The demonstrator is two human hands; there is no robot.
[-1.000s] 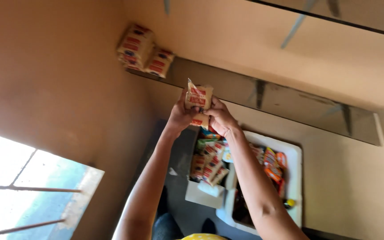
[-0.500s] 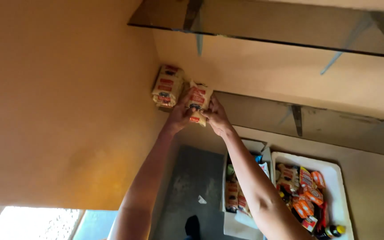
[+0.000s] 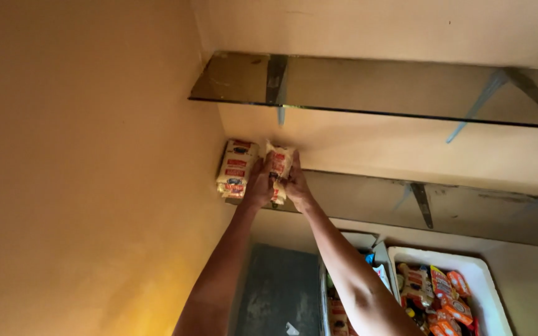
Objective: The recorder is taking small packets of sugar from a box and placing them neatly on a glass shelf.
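My left hand (image 3: 258, 185) and my right hand (image 3: 296, 184) are raised together and both grip a small white packet with red print (image 3: 281, 160). The packet is held against the lower glass shelf (image 3: 468, 208), right beside a stack of matching packets (image 3: 236, 168) that stands in the corner by the wall. My left hand touches that stack's right side. Both forearms reach up from the bottom of the view.
A second, higher glass shelf (image 3: 368, 87) on metal brackets (image 3: 487, 99) hangs above. Below at the right, a white tray (image 3: 487, 292) holds several orange and red packets (image 3: 443, 292). The tan wall (image 3: 88, 168) fills the left side.
My hands have carried the packet left and up to the shelf, until it sits next to the stack in the corner. The view has tilted upward, away from the window.
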